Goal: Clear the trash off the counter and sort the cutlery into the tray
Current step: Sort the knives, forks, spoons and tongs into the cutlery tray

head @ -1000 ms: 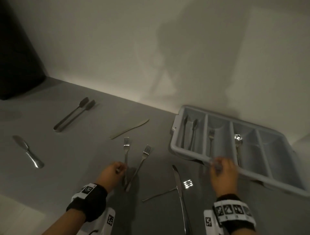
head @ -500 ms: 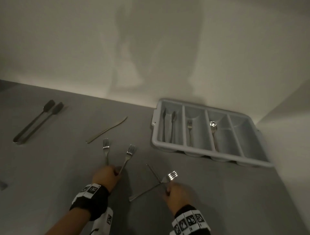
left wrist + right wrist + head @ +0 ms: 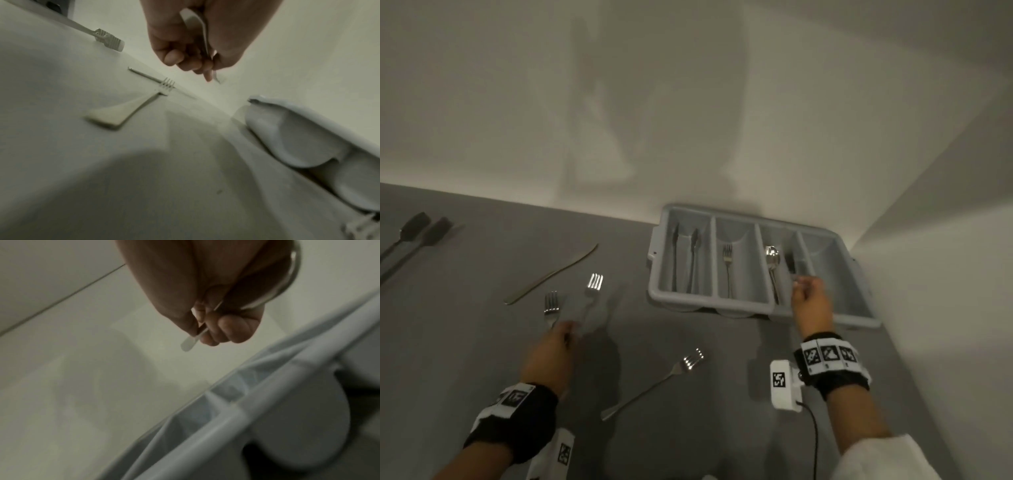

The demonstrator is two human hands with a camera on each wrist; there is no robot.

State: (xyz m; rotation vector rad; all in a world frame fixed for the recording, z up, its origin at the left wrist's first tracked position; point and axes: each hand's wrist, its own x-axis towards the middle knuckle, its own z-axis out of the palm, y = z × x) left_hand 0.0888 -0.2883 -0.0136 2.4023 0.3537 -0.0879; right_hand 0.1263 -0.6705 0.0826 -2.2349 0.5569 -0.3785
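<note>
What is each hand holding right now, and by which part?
The left hand grips a fork by its handle. The right hand pinches a thin metal utensil by its shaft over the tray; its type cannot be told.

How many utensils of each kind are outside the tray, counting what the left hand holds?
Forks: 3 (left fork, held fork, near fork)
Table knife: 1
Tongs: 1
Total: 5

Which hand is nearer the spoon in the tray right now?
Right. The right hand is over the tray, just beside the spoon; the left hand is out on the counter, gripping a fork.
</note>
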